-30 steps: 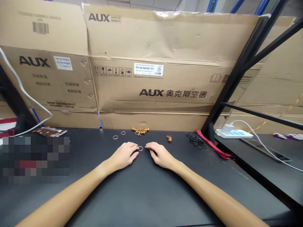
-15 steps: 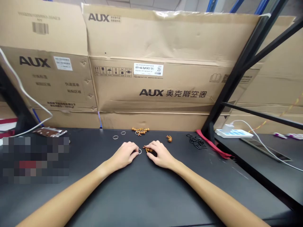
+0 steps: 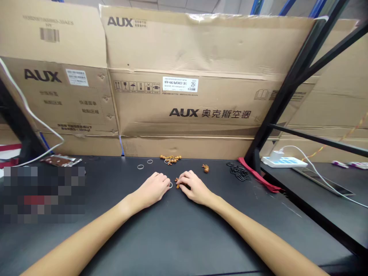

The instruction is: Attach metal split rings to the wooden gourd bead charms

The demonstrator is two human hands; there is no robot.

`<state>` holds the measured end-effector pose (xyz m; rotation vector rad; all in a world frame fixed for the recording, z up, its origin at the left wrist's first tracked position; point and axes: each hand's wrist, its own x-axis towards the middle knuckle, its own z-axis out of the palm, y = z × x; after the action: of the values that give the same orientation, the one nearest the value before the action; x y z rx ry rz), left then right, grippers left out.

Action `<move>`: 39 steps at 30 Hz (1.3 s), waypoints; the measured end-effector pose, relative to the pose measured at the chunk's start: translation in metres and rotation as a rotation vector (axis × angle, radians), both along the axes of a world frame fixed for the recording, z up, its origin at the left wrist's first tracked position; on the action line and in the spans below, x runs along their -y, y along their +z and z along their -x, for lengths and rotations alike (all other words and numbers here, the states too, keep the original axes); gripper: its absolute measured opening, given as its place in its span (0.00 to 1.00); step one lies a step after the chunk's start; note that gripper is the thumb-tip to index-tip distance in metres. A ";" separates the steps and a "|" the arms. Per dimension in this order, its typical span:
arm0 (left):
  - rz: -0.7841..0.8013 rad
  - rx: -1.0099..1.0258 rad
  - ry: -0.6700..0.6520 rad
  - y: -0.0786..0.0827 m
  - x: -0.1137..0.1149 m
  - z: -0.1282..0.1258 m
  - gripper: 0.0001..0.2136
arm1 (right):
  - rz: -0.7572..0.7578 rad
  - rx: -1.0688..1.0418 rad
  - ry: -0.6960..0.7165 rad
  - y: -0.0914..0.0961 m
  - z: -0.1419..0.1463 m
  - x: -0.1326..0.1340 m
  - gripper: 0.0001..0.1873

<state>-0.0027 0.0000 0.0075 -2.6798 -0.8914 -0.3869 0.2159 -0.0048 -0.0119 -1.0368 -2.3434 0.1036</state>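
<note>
Low over the black table (image 3: 172,237), my left hand (image 3: 155,188) pinches a metal split ring (image 3: 171,185), whose edge shows past the fingertips. Just to its right, my right hand (image 3: 194,188) has its fingers curled on a brown wooden bead charm (image 3: 177,182); part of that charm is hidden behind the fingers. The ring and the charm are close together with a small gap between them. Two loose split rings (image 3: 140,167) lie farther back on the left. Another gourd-shaped wooden charm (image 3: 206,168) rests behind my right hand.
A cluster of wooden bead charms (image 3: 170,159) lies by the cardboard box (image 3: 184,126) at the back. Black loops (image 3: 239,171) and a red strap (image 3: 258,177) are to the right, near a black metal frame (image 3: 254,161). A white power strip (image 3: 284,162) sits beyond it.
My left hand has shifted slightly right and its fingers have closed further over the ring. The right fingers have changed their hold, and the charm has turned a little.
</note>
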 end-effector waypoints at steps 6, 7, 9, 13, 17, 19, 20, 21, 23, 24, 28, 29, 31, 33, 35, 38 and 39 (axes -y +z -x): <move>-0.109 -0.029 -0.008 -0.005 -0.001 -0.001 0.10 | -0.021 -0.060 0.046 0.000 0.002 0.000 0.05; -0.112 -0.027 -0.006 -0.005 -0.001 -0.001 0.10 | -0.013 -0.065 0.048 -0.001 0.002 0.000 0.04; -0.104 -0.030 0.004 -0.005 -0.001 -0.002 0.10 | 0.002 -0.075 0.048 -0.001 0.002 0.001 0.03; -0.044 0.015 0.027 -0.004 0.000 -0.001 0.11 | 0.016 -0.091 0.061 -0.002 0.002 0.001 0.04; 0.132 0.211 0.031 -0.008 -0.001 0.001 0.11 | 0.051 -0.142 0.068 -0.001 0.004 0.004 0.05; 0.249 0.315 0.059 -0.010 -0.001 0.000 0.10 | 0.071 -0.176 0.074 0.000 0.006 0.005 0.04; 0.302 0.358 0.073 -0.011 -0.001 -0.001 0.10 | 0.079 -0.193 0.080 0.000 0.006 0.006 0.04; 0.346 0.392 0.080 -0.012 0.000 -0.003 0.10 | 0.086 -0.210 0.088 0.000 0.007 0.006 0.04; 0.403 0.436 0.075 -0.012 0.002 -0.006 0.11 | 0.100 -0.237 0.101 -0.001 0.007 0.007 0.03; 0.418 0.446 0.068 -0.012 0.003 -0.008 0.11 | 0.107 -0.248 0.106 -0.001 0.007 0.007 0.03; 0.441 0.449 0.072 -0.011 0.005 -0.011 0.11 | 0.129 -0.277 0.115 -0.002 0.007 0.006 0.03; 0.446 0.451 0.079 -0.011 0.006 -0.011 0.11 | 0.131 -0.277 0.115 -0.002 0.007 0.006 0.03; 0.456 0.461 0.086 -0.010 0.006 -0.011 0.11 | 0.134 -0.271 0.115 -0.001 0.007 0.005 0.03; 0.469 0.476 0.087 -0.009 0.006 -0.010 0.11 | 0.133 -0.266 0.115 -0.001 0.007 0.005 0.04; 0.479 0.489 0.091 -0.008 0.006 -0.010 0.11 | 0.136 -0.265 0.112 -0.001 0.007 0.006 0.04; 0.498 0.501 0.094 -0.007 0.007 -0.010 0.11 | 0.141 -0.266 0.096 0.000 0.007 0.006 0.05; 0.505 0.506 0.095 -0.006 0.007 -0.010 0.11 | 0.145 -0.265 0.091 0.000 0.008 0.006 0.05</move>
<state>0.0075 -0.0072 0.0016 -3.0218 -1.4139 -0.9609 0.2083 -0.0107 -0.0122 -0.9209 -2.1645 0.4248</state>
